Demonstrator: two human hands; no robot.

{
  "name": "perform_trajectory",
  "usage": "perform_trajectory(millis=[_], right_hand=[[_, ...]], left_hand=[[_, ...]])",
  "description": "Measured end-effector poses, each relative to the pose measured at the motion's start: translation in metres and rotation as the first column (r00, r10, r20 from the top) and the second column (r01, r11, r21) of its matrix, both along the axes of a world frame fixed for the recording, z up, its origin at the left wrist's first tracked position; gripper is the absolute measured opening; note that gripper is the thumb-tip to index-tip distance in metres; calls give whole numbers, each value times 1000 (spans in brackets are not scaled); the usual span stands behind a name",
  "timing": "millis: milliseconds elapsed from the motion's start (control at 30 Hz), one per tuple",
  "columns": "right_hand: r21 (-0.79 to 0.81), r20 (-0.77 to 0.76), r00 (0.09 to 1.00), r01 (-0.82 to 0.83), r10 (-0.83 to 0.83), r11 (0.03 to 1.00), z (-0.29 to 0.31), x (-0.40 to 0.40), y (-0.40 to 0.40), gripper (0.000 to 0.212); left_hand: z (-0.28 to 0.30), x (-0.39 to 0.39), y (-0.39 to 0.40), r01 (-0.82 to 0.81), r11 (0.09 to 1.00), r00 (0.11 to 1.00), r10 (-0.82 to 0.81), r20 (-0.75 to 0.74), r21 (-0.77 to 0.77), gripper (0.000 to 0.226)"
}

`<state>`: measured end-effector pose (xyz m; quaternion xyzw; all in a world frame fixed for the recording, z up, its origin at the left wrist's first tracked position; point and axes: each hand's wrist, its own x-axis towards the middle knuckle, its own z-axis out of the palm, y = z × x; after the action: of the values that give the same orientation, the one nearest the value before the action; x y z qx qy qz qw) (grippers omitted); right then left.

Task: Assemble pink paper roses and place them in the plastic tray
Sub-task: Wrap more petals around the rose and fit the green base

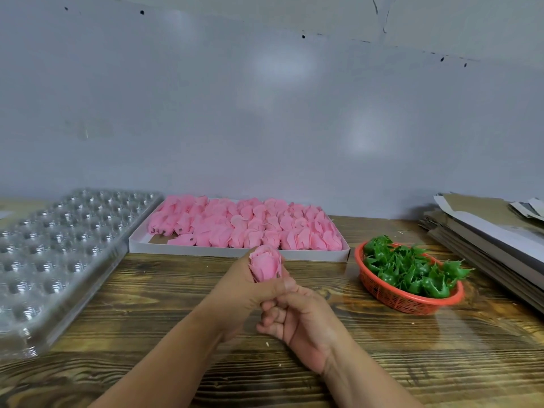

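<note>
Your left hand point(247, 285) holds a pink paper rose point(265, 262) upright over the middle of the wooden table point(164, 293), fingers wrapped round its lower part. Your right hand point(297, 322) sits just under it with curled fingers; what they pinch is hidden. Far behind the rose lies a white box point(235, 252) full of pink petals point(247, 226). At the left is the clear plastic tray point(59, 248). At the right, a red basket point(397, 295) holds green leaf cups point(412, 269), beside stacked cardboard point(485, 240).

Pink rose point(265, 266), green leaves point(412, 269), orange-red basket point(391, 298).
</note>
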<state>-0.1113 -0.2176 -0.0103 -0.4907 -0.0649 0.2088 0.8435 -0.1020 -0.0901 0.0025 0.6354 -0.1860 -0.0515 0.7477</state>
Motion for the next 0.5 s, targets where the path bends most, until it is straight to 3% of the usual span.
perform_trajectory(millis=[200,500], right_hand=[[48,-5,1000,-15,16,999,-1,2,0,25],[19,-1,1000,-5,5,1000,-1,2,0,16]], left_hand=[[2,0,4,16,1000,998,-14,-58,19,31],[4,-2,6,85,996,994,-87,-63,-36,36]])
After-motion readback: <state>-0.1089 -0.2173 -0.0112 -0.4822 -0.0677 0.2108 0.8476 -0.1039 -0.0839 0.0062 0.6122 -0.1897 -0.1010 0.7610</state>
